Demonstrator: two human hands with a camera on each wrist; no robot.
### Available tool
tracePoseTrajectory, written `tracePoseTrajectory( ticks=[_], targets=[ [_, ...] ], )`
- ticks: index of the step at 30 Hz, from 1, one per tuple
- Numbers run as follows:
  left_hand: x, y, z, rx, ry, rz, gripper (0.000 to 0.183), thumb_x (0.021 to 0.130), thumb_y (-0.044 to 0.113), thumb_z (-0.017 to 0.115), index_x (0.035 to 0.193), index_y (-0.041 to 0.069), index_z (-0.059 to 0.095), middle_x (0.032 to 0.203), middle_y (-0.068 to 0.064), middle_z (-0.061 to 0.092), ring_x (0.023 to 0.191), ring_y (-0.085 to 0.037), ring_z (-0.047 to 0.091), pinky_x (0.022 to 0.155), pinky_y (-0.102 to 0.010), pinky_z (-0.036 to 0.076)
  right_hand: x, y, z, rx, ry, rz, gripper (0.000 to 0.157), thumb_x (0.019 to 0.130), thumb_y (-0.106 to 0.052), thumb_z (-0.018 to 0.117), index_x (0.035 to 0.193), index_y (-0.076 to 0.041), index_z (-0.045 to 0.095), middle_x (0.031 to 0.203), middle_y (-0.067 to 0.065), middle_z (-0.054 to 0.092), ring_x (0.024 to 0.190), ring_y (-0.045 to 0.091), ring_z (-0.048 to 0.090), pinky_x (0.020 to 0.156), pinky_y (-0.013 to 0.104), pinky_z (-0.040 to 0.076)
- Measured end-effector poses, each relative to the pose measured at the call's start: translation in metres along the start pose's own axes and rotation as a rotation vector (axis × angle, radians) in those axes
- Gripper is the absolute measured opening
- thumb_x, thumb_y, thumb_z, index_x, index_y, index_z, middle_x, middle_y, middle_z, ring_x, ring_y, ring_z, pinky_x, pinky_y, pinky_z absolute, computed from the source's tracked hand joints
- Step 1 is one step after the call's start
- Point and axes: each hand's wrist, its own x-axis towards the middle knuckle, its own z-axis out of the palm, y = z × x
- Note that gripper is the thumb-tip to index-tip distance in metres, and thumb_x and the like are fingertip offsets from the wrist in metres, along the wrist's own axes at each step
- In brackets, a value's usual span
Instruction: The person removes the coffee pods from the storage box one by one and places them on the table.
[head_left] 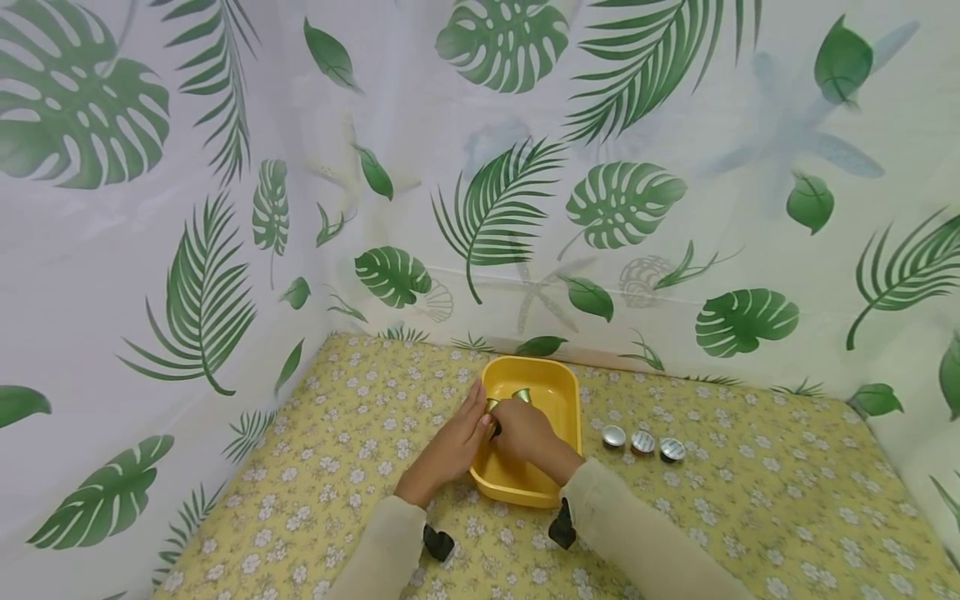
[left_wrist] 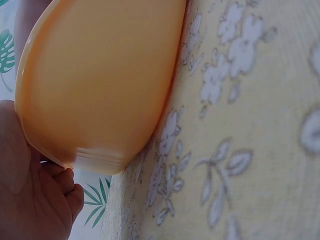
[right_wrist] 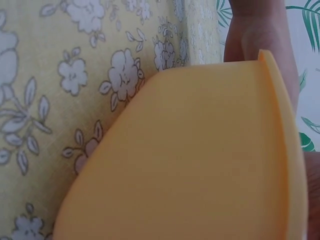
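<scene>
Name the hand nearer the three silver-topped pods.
Right. The right hand is inside the yellow tray, left of the pods; the left hand is farther left, at the tray's left side.

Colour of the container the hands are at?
Plain yellow: container. Best seen in the head view.

Left hand [head_left: 452,443]: lower centre of the frame, fingers pointing toward upper right
Right hand [head_left: 527,429]: just beside it, back upward, fingertips hidden
Forearms [head_left: 637,521]: sleeved, slanting inward from the bottom edge
</scene>
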Motion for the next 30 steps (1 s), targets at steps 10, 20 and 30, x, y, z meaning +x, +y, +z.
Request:
tracePoseTrajectory(
  ticks=[10,20,30],
  targets=[
    [0.000,0.000,-0.001,0.014,0.010,-0.016,0.059,0.114,0.034,0.025,0.163,0.006,0.009,0.170,0.000,-0.006,0.155,-0.021,0.008,0.123,-0.047,0.020,-0.009,0.004,-0.002,0.014,0.077,-0.064,0.022,0.085,-0.005,0.081,0.107,-0.009,0.081,0.089,0.000,0.076,0.079,0.014,0.065,0.069,0.031,0.050],
    [-0.001,-0.001,-0.001,0.024,0.007,-0.013,0.059,0.114,0.032,0.026,0.163,0.005,0.008,0.170,-0.002,-0.005,0.155,-0.021,0.007,0.123,-0.047,0.019,-0.015,0.008,-0.002,0.063,0.144,-0.090,0.014,0.081,-0.004,0.085,0.093,-0.004,0.078,0.088,0.007,0.075,0.076,0.019,0.065,0.068,0.035,0.053],
    [0.001,0.000,-0.001,0.016,-0.004,-0.005,0.058,0.114,0.028,0.027,0.163,0.004,0.007,0.170,-0.007,-0.004,0.155,-0.024,0.007,0.123,-0.049,0.019,-0.027,0.010,-0.007,0.128,0.188,-0.057,0.014,0.081,-0.003,0.085,0.092,-0.004,0.076,0.087,0.003,0.073,0.074,0.013,0.063,0.069,0.033,0.055]
  ],
)
